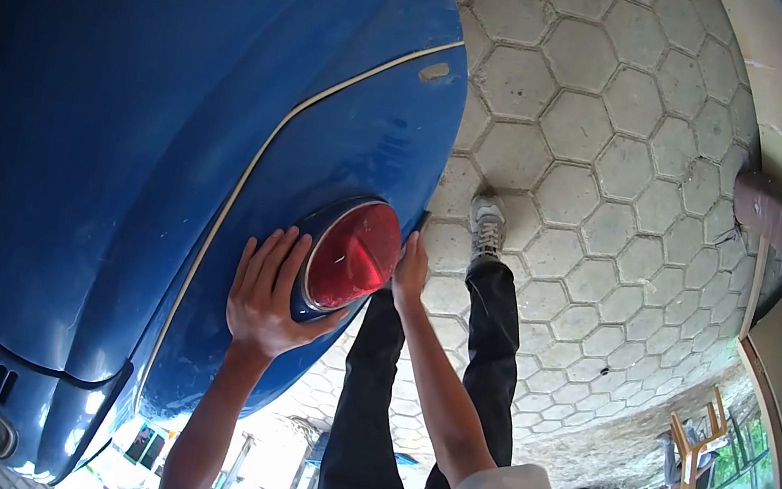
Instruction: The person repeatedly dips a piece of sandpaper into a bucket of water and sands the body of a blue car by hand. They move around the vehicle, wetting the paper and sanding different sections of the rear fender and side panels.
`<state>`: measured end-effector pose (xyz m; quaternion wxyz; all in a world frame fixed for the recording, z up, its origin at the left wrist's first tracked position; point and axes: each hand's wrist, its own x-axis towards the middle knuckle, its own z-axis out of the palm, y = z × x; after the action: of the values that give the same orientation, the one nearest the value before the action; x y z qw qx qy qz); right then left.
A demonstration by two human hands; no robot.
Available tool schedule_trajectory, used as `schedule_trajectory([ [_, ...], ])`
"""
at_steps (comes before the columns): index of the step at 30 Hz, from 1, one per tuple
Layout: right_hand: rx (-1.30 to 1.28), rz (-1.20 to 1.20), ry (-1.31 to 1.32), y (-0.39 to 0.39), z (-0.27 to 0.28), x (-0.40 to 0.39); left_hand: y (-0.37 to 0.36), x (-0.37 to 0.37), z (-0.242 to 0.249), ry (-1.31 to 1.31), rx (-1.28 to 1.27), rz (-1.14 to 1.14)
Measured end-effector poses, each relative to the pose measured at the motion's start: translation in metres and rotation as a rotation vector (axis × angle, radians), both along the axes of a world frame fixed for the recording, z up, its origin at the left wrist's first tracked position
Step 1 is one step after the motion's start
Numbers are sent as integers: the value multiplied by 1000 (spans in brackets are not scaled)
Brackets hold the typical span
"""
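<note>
The right hand's fingers [414,248] vanish behind the red tail light [353,255]; distant figures are indistinct.

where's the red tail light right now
In the head view, the red tail light sits just left of centre on the blue car fender, framed by the left hand and the right hand.

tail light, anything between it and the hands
Nothing visible. The left hand lies flat on the blue fender against the red tail light housing, and the right hand touches its other edge.
</note>
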<state>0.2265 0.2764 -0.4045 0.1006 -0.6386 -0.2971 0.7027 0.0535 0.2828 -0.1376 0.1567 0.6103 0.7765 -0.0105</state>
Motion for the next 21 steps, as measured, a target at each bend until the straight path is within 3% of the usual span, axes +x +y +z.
schedule_trajectory([
  [1,-86,-62,8,-5,-14,5,0,-1,-1,2,-1,-7],
  [3,-369,-411,61,27,-51,-19,2,-1,-1,9,-16,-7],
  [6,163,-265,-18,76,-1,-46,0,0,1,30,-34,4],
  [10,-67,-185,16,12,-1,-11,1,0,-2,33,-35,-15],
  [13,-510,-498,120,54,-61,-23,2,0,-1,34,-38,-13],
  [15,-283,-329,75,110,-69,-34,3,-1,0,48,-52,-19],
  [18,234,-63,-163,103,-5,-40,2,0,-2,42,-62,-22],
  [21,-17,23,-133,53,-21,-13,2,0,0,42,-67,-16],
])
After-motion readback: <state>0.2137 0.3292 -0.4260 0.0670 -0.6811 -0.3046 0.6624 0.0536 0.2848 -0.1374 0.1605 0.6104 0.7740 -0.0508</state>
